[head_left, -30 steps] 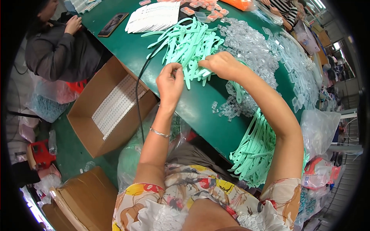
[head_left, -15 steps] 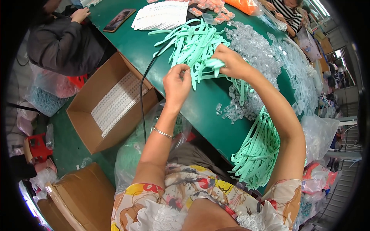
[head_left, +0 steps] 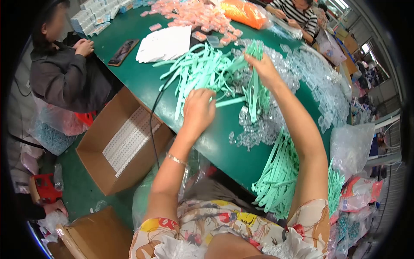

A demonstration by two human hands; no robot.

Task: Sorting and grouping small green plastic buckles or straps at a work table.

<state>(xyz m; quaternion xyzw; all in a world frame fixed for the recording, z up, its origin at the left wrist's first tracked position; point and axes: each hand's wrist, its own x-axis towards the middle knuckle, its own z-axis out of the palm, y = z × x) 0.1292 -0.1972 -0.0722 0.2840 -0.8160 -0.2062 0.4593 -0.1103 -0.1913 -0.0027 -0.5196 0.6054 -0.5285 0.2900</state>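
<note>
A loose pile of mint-green rubber straps (head_left: 207, 67) lies on the green table (head_left: 215, 142). My right hand (head_left: 264, 71) is closed round a bunch of these straps (head_left: 257, 93), which hangs below its fingers over a heap of clear plastic pieces (head_left: 276, 118). My left hand (head_left: 199, 110) sits at the near edge of the strap pile, its fingers curled down. Its fingertips are hidden, so what they hold does not show. A single strap sticks out to the right beside it.
More straps (head_left: 278, 177) hang at the table's near edge by my right arm. White cards (head_left: 164, 45), a phone (head_left: 123, 52) and orange pieces (head_left: 189, 15) lie farther back. An open cardboard box (head_left: 97, 151) stands at left. A co-worker (head_left: 69, 73) sits beyond it; another (head_left: 297, 17) is far right.
My right hand has lifted its bunch of straps away from the pile, and they now hang down. My left hand has turned palm-down, its fingers curling by the pile. The view has shifted.
</note>
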